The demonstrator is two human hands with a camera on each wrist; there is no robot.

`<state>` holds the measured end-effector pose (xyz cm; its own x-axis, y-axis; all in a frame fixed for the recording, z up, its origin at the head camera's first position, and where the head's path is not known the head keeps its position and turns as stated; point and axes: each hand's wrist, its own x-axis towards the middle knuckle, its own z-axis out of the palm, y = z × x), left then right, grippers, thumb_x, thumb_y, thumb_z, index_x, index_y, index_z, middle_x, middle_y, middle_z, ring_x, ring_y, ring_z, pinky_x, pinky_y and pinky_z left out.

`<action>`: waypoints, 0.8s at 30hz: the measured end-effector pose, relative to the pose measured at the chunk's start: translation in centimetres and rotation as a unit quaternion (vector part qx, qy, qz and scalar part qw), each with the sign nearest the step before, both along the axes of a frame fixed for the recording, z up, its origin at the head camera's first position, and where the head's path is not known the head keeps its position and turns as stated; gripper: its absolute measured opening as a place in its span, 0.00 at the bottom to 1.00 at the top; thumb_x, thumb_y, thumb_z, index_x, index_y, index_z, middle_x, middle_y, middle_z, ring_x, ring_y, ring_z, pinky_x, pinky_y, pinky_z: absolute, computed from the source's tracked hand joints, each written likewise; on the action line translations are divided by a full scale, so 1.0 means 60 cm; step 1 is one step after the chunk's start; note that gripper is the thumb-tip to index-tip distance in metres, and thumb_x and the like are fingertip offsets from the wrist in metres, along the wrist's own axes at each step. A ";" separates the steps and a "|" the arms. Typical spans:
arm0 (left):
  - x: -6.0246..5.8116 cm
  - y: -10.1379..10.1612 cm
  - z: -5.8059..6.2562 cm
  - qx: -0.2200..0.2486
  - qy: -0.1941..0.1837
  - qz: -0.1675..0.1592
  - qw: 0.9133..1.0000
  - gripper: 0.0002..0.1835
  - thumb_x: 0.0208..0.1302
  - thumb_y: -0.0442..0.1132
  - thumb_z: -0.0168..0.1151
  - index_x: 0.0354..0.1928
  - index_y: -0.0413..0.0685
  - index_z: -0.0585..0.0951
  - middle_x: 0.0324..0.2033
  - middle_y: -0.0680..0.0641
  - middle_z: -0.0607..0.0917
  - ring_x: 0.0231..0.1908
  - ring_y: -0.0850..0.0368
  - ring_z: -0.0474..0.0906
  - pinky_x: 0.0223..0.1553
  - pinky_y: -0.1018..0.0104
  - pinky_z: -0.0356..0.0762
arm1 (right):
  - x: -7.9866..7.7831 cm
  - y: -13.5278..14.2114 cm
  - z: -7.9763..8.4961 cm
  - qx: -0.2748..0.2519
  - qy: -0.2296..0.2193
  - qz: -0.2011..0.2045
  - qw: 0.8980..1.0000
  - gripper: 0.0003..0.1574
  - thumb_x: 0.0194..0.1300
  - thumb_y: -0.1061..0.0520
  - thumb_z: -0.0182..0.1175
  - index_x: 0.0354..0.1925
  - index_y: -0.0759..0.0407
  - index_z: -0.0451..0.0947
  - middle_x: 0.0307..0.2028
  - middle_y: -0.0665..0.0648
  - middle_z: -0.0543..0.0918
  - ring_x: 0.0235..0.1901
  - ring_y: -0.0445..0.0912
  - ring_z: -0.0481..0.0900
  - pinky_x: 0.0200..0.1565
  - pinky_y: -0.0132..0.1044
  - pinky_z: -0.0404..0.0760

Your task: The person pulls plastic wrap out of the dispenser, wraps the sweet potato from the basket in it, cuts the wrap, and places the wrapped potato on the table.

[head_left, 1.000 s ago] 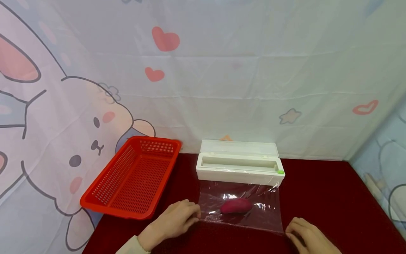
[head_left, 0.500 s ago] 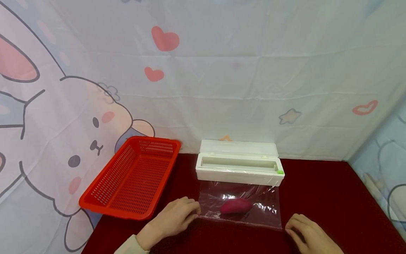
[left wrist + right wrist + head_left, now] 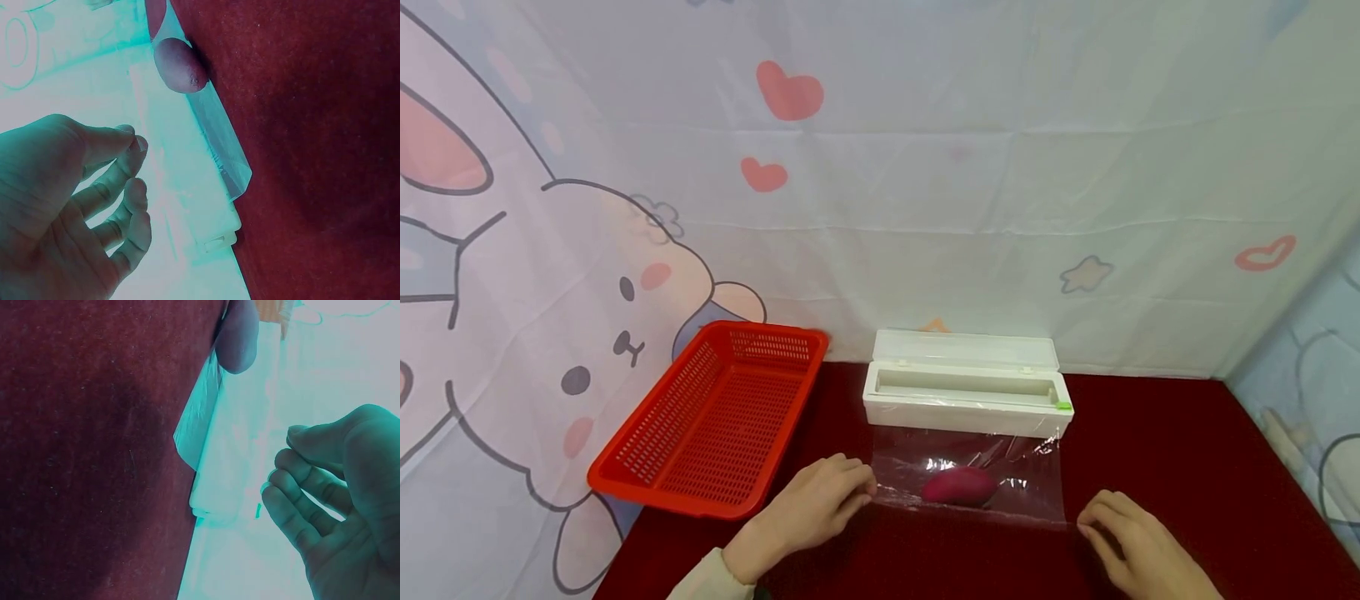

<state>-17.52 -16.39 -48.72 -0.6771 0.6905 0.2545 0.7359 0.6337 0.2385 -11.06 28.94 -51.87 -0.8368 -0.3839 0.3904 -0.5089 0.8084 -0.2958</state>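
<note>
Plastic wrap (image 3: 902, 475) stretches from a white wrap dispenser (image 3: 962, 417) toward me. Its lid stands up at the back, and a green slide cutter (image 3: 1063, 406) sits at the right end. A purple-red sweet potato (image 3: 959, 486) lies within the width of the wrap, near its front edge. My left hand (image 3: 820, 504) pinches the wrap's front left corner, thumb against index finger. At the front right corner, my right hand (image 3: 1138, 542) pinches the other end. The clear film hardly shows between the fingertips (image 3: 139, 142) in the left wrist view.
A red perforated basket (image 3: 718, 433) stands left of the dispenser, close to my left forearm. Dark red cloth (image 3: 1172, 467) covers the table. Behind it hangs a pale printed curtain (image 3: 910, 250) with a cartoon rabbit.
Both hands have shifted slightly away from me, the right one more. The front edge of the wrap has moved with them, closer to the sweet potato.
</note>
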 end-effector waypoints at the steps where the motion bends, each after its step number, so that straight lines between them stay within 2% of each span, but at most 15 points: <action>1: -0.001 0.001 0.001 0.001 -0.001 0.001 1.000 0.02 0.73 0.39 0.69 0.41 0.55 0.85 0.36 0.61 0.86 0.37 0.66 0.77 0.41 0.70 0.81 | -0.001 -0.001 0.001 0.001 0.002 -0.005 1.000 0.22 0.54 0.64 0.81 0.38 0.42 0.83 0.39 0.33 0.76 0.37 0.27 0.71 0.38 0.29 0.84; 5: -0.003 0.003 0.004 0.006 -0.006 0.006 1.000 0.03 0.72 0.38 0.70 0.41 0.55 0.85 0.37 0.61 0.86 0.37 0.66 0.78 0.41 0.70 0.81 | -0.002 -0.004 0.006 0.000 0.013 -0.014 1.000 0.22 0.53 0.65 0.81 0.37 0.42 0.83 0.38 0.32 0.76 0.36 0.27 0.71 0.38 0.28 0.84; 11: -0.010 0.005 0.007 0.007 -0.024 0.015 1.000 0.03 0.72 0.37 0.70 0.42 0.55 0.85 0.37 0.61 0.86 0.37 0.67 0.77 0.41 0.70 0.81 | -0.008 -0.009 0.013 0.008 0.005 -0.032 0.999 0.20 0.55 0.64 0.81 0.37 0.42 0.83 0.38 0.33 0.77 0.36 0.28 0.71 0.38 0.28 0.84; 19: -0.020 0.006 0.006 0.015 -0.019 0.019 1.000 0.03 0.72 0.36 0.70 0.41 0.54 0.85 0.37 0.60 0.86 0.38 0.65 0.78 0.41 0.68 0.81 | -0.028 -0.007 0.015 0.006 0.048 -0.013 0.999 0.20 0.54 0.66 0.80 0.36 0.44 0.84 0.37 0.34 0.77 0.38 0.31 0.74 0.39 0.30 0.84; 24: -0.025 0.009 0.005 0.019 -0.020 0.035 0.999 0.03 0.72 0.37 0.70 0.41 0.55 0.85 0.36 0.60 0.86 0.37 0.66 0.77 0.41 0.69 0.81 | -0.038 -0.006 0.013 0.002 0.069 -0.008 0.998 0.21 0.52 0.67 0.80 0.35 0.43 0.83 0.36 0.34 0.77 0.37 0.32 0.74 0.39 0.30 0.83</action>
<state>-18.99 -15.85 -48.43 -0.7337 0.6315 0.2508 0.6793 0.6731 0.2924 -13.31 28.59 -51.12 -0.7814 -0.3727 0.5005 -0.5318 0.8173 -0.2216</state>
